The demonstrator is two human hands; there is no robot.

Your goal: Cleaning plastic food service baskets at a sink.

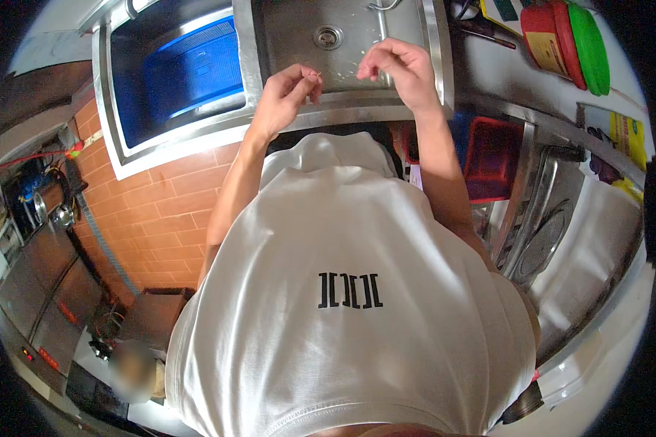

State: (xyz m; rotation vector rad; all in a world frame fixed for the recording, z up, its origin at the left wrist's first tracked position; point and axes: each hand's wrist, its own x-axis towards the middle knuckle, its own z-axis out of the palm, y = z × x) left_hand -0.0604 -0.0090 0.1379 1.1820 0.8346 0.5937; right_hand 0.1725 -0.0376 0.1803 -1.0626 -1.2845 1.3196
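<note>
My left hand (292,95) is raised over the near edge of a stainless steel sink basin (295,33), fingers curled, with a tiny pale bit at the fingertips. To its right, my right hand (402,71) hangs over the same basin with bent fingers; whether it pinches anything is too small to tell. Small pale scraps (345,71) lie scattered on the basin floor between the hands. Beyond them is the round drain (328,37). A metal faucet spout (385,5) shows at the basin's far right.
Left of the basin, a second sink holds a blue plastic basket (197,68). Red and green round plastic containers (563,46) stand on the right counter. Below it are a red plastic crate (492,158) and a metal rack. A blurred person (134,371) is at lower left.
</note>
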